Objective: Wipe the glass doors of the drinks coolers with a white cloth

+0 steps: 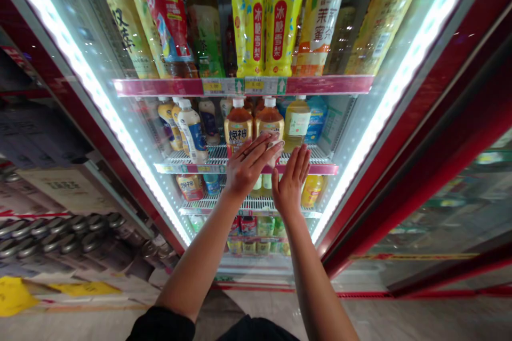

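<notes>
Clock directions taken from the left hand (241,173). Reaching forward with both arms toward a lit cooler. At the left hand: fingers long and nearly straight, leaning toward 1 to 2 o'clock, with a white cloth (274,152) at 2 o'clock, by the fingertips. Probably laid flat that way to spread pressure over the cloth; impossible to tell whether also pinched, with the thumb hidden.

At 3 o'clock, just beside: the right hand (292,184), with fingers straight, close together and pointing to 12 to 1 o'clock, thumb apart. Without any visible object in the grasp. Possibly held up flat for support; contact with glass not certain, though suggested by faint reflections.

Beyond the hands, at 12 and 1 o'clock: two amber bottles (239,127) (269,117), upright side by side, partly covered by the left hand and cloth. Toward 2 o'clock: a pale bottle (297,120). Higher, at 12 o'clock: yellow bottles (248,21) (285,21) behind a pink shelf edge (312,85). Labels turned outward, likely for easy reading.
</notes>
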The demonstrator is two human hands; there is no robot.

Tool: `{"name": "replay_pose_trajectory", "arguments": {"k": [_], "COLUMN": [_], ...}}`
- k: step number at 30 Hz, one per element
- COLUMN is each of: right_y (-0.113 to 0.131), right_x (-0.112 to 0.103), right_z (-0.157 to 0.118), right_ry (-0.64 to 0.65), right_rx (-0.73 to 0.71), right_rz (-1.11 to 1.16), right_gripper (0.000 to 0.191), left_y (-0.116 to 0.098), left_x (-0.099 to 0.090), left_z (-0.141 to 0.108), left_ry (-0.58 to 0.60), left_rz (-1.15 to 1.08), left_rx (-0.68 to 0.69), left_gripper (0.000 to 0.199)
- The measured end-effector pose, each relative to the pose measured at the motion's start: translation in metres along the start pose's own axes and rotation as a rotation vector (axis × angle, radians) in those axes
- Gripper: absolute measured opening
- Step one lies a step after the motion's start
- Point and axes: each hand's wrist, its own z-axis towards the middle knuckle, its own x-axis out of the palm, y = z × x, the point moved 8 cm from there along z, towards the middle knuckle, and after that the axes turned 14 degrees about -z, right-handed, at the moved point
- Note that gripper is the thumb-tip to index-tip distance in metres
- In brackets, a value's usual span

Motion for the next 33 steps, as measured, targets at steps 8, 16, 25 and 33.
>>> {"name": "replay_pose_trajectory", "arguments": {"k": [8,16,25,33], "right_y": [0.01,0.071,0.078,0.076], "right_x": [-0.007,-0.002,0.017,0.019], "right_z": [-0.004,-0.013,-0.015,-0.014], "right_ry": [-0.01,-0.028,-0.025,-0.059], "right_rx": [0.065,0.021,0.073,0.099], "right_rz": [0.032,0.049,0.0,-0.054], "right_gripper": [0.085,0.083,0.085,0.084], "left_y": [0.01,0.027,0.029,0.047], "left_x": [0.012,-0.025,-0.028,-0.046], "left_z": [0.008,0.0,-0.008,-0.003], "left_ry": [0.063,0.079,0.16,0.041], "left_rz": [-0.016,-0.099,-0.137,-0.149], "left_rx": [-0.045,-0.013,0.038,-0.008], "left_gripper": [0.067,0.063,0.06,0.067]}}
